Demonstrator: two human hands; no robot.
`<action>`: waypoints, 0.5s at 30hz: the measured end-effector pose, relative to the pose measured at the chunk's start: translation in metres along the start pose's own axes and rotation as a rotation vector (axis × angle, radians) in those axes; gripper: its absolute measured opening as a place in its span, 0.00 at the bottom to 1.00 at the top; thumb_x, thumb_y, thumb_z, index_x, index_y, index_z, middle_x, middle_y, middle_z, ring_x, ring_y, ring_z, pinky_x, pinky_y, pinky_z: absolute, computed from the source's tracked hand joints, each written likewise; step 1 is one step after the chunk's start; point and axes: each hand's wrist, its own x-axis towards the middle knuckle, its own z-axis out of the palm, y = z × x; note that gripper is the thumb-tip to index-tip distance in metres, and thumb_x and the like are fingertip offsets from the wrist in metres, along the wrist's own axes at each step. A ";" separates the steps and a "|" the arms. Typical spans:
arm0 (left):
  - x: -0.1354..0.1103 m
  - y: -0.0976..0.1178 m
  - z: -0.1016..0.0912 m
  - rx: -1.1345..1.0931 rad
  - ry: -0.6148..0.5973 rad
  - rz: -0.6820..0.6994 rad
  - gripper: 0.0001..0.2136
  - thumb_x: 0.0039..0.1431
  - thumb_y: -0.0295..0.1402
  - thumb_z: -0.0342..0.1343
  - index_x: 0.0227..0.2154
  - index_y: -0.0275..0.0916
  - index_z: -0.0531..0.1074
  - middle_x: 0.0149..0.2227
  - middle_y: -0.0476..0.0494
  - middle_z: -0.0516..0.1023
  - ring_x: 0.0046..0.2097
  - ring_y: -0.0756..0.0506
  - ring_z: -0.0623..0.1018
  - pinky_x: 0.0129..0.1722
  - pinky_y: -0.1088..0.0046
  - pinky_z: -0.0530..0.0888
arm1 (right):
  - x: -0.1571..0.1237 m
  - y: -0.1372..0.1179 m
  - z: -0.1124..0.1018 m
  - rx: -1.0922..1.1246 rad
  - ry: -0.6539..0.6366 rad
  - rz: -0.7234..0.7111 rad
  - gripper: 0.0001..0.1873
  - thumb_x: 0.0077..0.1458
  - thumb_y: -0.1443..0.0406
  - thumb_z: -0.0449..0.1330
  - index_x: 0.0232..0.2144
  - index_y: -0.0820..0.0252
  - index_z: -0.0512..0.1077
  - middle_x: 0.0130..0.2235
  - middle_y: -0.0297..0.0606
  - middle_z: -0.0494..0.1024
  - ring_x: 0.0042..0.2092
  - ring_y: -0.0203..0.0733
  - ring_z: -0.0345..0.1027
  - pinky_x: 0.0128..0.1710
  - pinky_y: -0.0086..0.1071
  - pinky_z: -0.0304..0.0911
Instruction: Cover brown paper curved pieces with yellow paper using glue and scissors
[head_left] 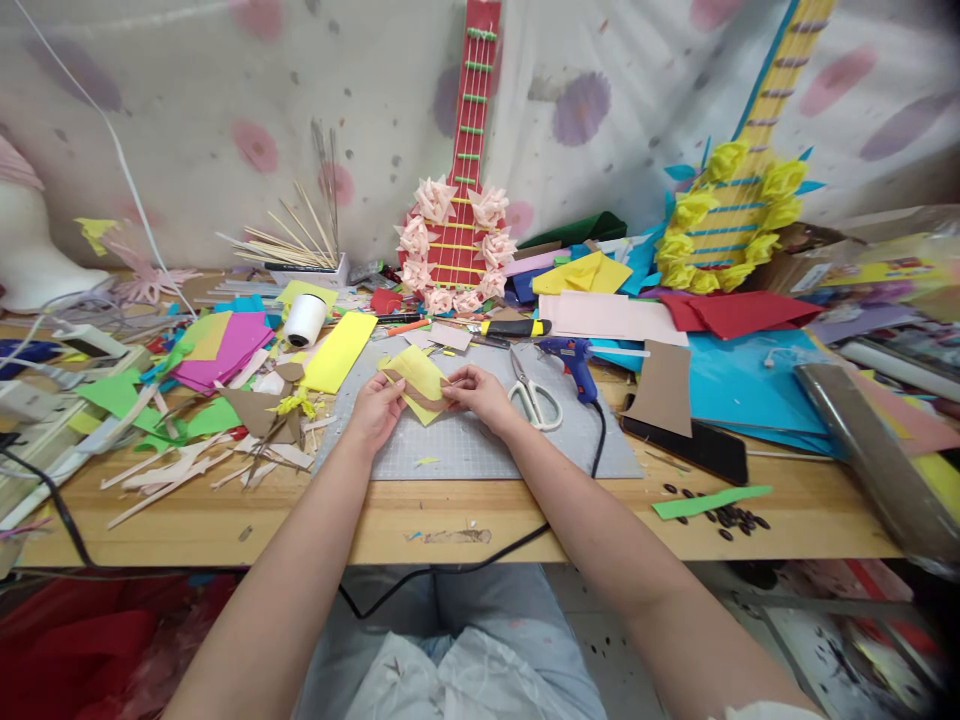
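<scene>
Above the grey cutting mat (480,458), a small yellow sheet (417,368) is held between my two hands. Across its lower half runs a wavy brown strip (424,397); whether it is stuck down I cannot tell. My left hand (376,408) pinches the left ends of sheet and strip between thumb and fingers. At the right end, my right hand (481,395) has its fingers closed on the strip and the sheet's edge. White-handled scissors (537,395) lie on the mat just right of my right hand. A blue glue gun (576,366) rests beyond them.
Green and brown scraps (262,412) crowd the left side. Behind stand a red paper guitar (466,235) with pink flowers and a yellow one (739,200). To the right lie a black phone (697,448), blue sheets (750,380) and dark beads (731,518). The glue gun's cord (600,440) crosses the table's front edge.
</scene>
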 end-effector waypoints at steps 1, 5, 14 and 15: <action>0.000 0.000 0.000 0.003 -0.003 0.001 0.09 0.44 0.21 0.57 0.31 0.34 0.72 0.35 0.43 0.78 0.41 0.46 0.76 0.48 0.67 0.70 | 0.000 0.000 0.000 -0.001 0.000 0.001 0.12 0.37 0.69 0.64 0.26 0.61 0.64 0.20 0.27 0.71 0.24 0.31 0.67 0.25 0.27 0.65; -0.001 0.000 0.002 0.000 -0.002 0.008 0.10 0.43 0.21 0.58 0.31 0.35 0.72 0.35 0.43 0.78 0.41 0.46 0.77 0.48 0.66 0.70 | 0.001 0.001 -0.001 -0.015 0.005 -0.005 0.12 0.37 0.69 0.64 0.26 0.61 0.64 0.20 0.27 0.71 0.24 0.32 0.67 0.25 0.27 0.64; -0.001 0.000 0.002 -0.003 -0.004 0.016 0.10 0.42 0.21 0.59 0.31 0.35 0.72 0.35 0.44 0.78 0.42 0.45 0.76 0.48 0.66 0.69 | 0.002 0.002 -0.001 -0.018 -0.008 -0.009 0.11 0.34 0.67 0.65 0.24 0.62 0.68 0.21 0.28 0.71 0.24 0.30 0.65 0.25 0.26 0.64; -0.001 0.000 0.002 -0.001 -0.006 0.018 0.10 0.42 0.22 0.59 0.31 0.35 0.72 0.35 0.44 0.78 0.43 0.45 0.76 0.48 0.66 0.69 | 0.002 0.003 -0.001 -0.018 -0.011 -0.010 0.11 0.34 0.67 0.65 0.23 0.62 0.68 0.21 0.28 0.71 0.24 0.30 0.65 0.25 0.26 0.63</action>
